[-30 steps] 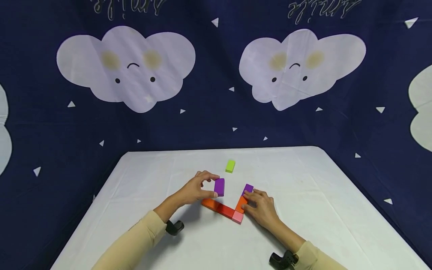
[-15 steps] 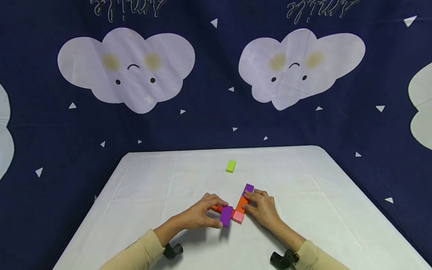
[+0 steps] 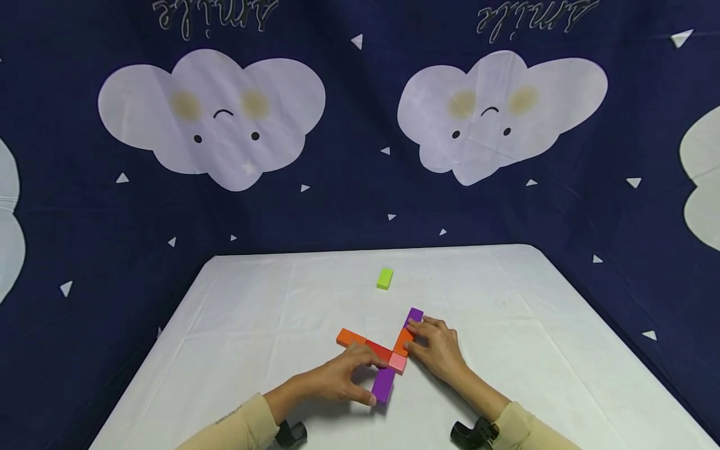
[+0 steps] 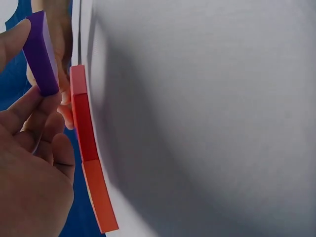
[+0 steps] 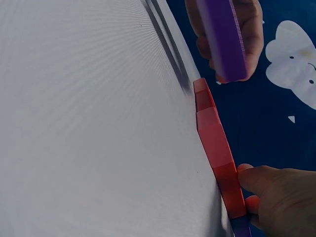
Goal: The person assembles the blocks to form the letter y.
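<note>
- A dark blue backdrop cloth [image 3: 360, 206] printed with pale smiling clouds hangs behind and to both sides of the surface [image 3: 253, 325], which is covered in a white cloth.
- The left hand [image 3: 337, 379], in a cream sleeve [image 3: 236, 431], pinches a purple rectangular block [image 3: 384, 385] between thumb and fingers; in the left wrist view the block [image 4: 40, 52] sits between the thumb tip and the curled fingers [image 4: 29, 111].
- This purple block lies near the front of the surface, its far end just beside a small pink block [image 3: 397, 362]; whether they touch cannot be told.
- An orange flat block [image 3: 351, 338] lies to the left, end to end with a red flat block [image 3: 379, 350] that runs down to the pink one.
- From the pink block a second orange block [image 3: 402, 341] angles away and to the right, followed by a second purple block [image 3: 414, 315], so the pieces form a rough X.
- The right hand [image 3: 437, 347] rests on that right-hand arm with its fingers bent, their tips pressing on the second orange and second purple blocks.
- A small lime-green block [image 3: 385, 277] lies alone farther back, well apart from the others.
</note>
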Demonstrator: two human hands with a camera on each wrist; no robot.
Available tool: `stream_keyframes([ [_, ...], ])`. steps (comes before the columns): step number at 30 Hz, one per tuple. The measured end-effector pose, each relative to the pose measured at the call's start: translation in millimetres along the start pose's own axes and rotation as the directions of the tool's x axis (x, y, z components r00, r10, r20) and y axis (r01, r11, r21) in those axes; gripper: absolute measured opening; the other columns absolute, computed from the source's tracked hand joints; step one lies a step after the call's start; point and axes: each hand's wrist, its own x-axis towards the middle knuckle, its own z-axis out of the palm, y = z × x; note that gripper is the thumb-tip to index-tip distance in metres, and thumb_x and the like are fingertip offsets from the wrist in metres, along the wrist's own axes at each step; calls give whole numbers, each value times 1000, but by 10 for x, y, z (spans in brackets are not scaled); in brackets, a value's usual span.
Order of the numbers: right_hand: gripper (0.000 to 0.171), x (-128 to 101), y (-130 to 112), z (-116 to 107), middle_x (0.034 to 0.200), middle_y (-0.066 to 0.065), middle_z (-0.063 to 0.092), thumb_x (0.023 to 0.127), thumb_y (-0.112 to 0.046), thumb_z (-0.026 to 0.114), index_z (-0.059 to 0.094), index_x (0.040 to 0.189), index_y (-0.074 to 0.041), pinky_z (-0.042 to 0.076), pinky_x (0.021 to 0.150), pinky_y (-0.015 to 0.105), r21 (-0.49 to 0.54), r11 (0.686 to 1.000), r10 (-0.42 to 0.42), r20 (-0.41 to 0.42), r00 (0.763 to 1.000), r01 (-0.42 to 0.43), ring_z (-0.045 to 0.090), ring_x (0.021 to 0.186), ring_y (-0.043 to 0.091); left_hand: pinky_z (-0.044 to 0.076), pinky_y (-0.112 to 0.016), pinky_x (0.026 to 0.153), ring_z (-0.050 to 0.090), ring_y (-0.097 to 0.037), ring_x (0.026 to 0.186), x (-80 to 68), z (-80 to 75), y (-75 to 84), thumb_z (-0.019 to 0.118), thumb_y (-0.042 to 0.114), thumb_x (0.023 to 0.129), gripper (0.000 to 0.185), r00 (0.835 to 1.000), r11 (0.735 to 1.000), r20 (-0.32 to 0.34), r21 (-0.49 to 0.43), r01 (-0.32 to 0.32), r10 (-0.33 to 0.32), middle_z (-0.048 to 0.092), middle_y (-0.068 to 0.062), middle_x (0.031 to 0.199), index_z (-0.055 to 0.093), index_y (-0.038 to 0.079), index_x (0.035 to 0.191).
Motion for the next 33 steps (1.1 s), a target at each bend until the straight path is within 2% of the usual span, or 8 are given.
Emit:
stream_keyframes([
  [5,40,-5,1,-2,116,0,69,71,-27,79,72,108,-12,33,81,41,-3,1000,0,2,1000,0,55,116,28,33,-22,91,35,-2,104,6,45,-3,76,36,76,55,999,999,32,41,-36,35,55,7,118,56,25,127],
  [10,41,-3,5,1,117,1,69,71,-27,79,72,109,-11,34,82,41,-1,1000,-1,8,1000,1,55,116,29,33,-22,94,36,-2,107,13,63,-2,75,34,78,57,997,995,55,77,-65,61,55,7,120,55,21,130],
  [15,42,5,3,2,117,1,69,70,-26,80,72,109,-11,33,81,41,1,1000,6,15,1000,-6,55,117,29,34,-22,95,37,-2,110,23,64,-6,75,33,78,57,997,994,66,102,-51,44,55,9,120,55,22,130],
  [26,42,3,0,-2,117,2,69,70,-25,80,72,109,-10,33,80,41,5,1000,11,17,1000,-11,54,117,30,35,-23,96,38,-3,111,35,79,-15,75,32,78,58,995,983,73,165,-81,70,56,7,121,54,21,130],
  [33,42,9,5,-3,118,1,68,71,-26,79,71,110,-11,33,81,41,7,1000,23,25,999,-23,54,118,30,35,-23,95,38,-3,110,40,91,-32,75,34,77,57,996,983,71,172,-71,60,56,9,122,54,22,130],
])
